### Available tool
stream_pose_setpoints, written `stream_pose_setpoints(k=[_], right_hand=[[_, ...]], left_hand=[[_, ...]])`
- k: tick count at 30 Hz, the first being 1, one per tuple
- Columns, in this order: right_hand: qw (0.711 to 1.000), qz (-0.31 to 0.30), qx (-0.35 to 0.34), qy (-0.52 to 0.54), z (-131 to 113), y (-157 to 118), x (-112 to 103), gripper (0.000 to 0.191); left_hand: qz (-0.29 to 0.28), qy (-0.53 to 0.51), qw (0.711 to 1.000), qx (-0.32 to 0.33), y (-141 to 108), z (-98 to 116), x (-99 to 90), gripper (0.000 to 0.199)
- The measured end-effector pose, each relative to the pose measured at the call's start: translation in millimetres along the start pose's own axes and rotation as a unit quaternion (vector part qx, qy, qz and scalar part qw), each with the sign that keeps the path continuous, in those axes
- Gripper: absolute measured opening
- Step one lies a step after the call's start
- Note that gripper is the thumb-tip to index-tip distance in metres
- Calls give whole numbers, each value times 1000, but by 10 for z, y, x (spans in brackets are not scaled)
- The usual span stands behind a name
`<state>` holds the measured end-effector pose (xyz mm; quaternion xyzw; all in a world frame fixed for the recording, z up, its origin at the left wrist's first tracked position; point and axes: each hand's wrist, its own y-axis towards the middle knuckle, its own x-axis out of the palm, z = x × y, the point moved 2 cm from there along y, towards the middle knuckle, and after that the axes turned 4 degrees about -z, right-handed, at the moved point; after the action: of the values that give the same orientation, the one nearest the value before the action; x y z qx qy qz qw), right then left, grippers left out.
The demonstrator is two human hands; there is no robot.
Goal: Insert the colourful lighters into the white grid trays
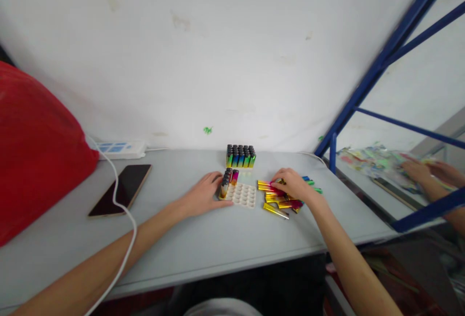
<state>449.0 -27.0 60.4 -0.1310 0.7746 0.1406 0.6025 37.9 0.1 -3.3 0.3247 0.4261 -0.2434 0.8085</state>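
Observation:
A white tray with rows of round holes lies on the table, several lighters standing upright along its left side. My left hand grips the tray's left end, thumb along the front edge and fingers behind the lighters. To the right is a loose pile of shiny yellow, pink and green lighters. My right hand reaches over this pile, its fingertips closed on a yellow and pink lighter. The palm hides part of the pile.
Behind the tray stands a block of upright lighters with black tops. A phone, a white cable, a power strip and a red bag are at left. A blue metal frame rises at right; beyond it another person's hands work.

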Motion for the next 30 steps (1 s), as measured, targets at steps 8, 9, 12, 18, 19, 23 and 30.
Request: stream_pose_setpoints(k=[8, 9, 12, 18, 19, 23, 30], right_hand=[[988, 105, 30, 107, -38, 91, 124, 12], [979, 129, 30, 155, -65, 122, 119, 18], [922, 214, 36, 319, -180, 266, 60, 48], [719, 286, 67, 630, -632, 618, -58, 68], [698, 279, 73, 655, -727, 649, -48, 69], [677, 193, 71, 707, -1066, 651, 90, 75], [768, 65, 46, 636, -1294, 517, 349, 84]], left_hand=[[-2, 4, 1000, -4, -4, 50, -17, 83], [-2, 5, 1000, -3, -6, 51, -18, 83], [-7, 4, 1000, -6, -6, 48, -21, 83], [0, -11, 1000, -5, -8, 25, -25, 83], [4, -12, 1000, -3, -9, 20, -22, 82], [5, -13, 1000, 2, -8, 11, 2, 83], [1, -2, 1000, -4, 0, 31, 12, 86]])
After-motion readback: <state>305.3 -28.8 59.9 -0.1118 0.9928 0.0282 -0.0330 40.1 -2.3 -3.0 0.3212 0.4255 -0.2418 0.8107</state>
